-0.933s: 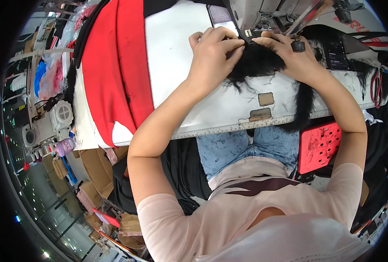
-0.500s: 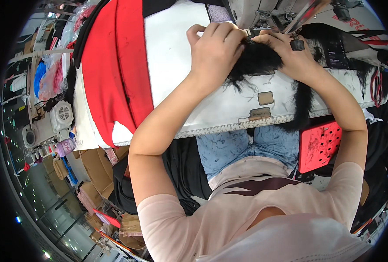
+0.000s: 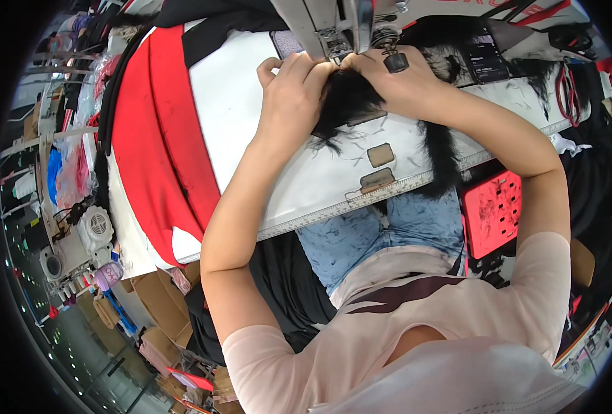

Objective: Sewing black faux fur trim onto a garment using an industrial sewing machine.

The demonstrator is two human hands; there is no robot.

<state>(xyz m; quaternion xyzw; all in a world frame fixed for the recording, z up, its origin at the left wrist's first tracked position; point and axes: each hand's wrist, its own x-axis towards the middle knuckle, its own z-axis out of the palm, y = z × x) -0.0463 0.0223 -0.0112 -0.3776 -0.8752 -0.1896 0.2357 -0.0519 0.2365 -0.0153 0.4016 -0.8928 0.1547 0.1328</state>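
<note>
A piece of black fur point(image 3: 350, 100) lies on the white table, right under the needle area of a sewing machine point(image 3: 333, 34). On its left side my left hand point(image 3: 293, 93) grips the fur's edge, fingers bent and pressed down near the presser foot. From the right, my right hand point(image 3: 399, 81) pinches the same fur, its fingertips close to the needle and partly hidden by the machine head. A long black fur strip point(image 3: 442, 155) hangs over the table's front edge beside my right forearm.
Red fabric point(image 3: 161, 131) covers the table's left part. A measuring tape point(image 3: 333, 217) runs along the front edge. At the right are a dark phone-like rectangle point(image 3: 486, 58), red-handled scissors point(image 3: 566, 96) and, lower, a red perforated plastic piece point(image 3: 492, 214). Loose fur bits litter the table.
The whole view has shifted, so the table and machine sit further left and slightly turned. Both hands stay on the black fur at the needle.
</note>
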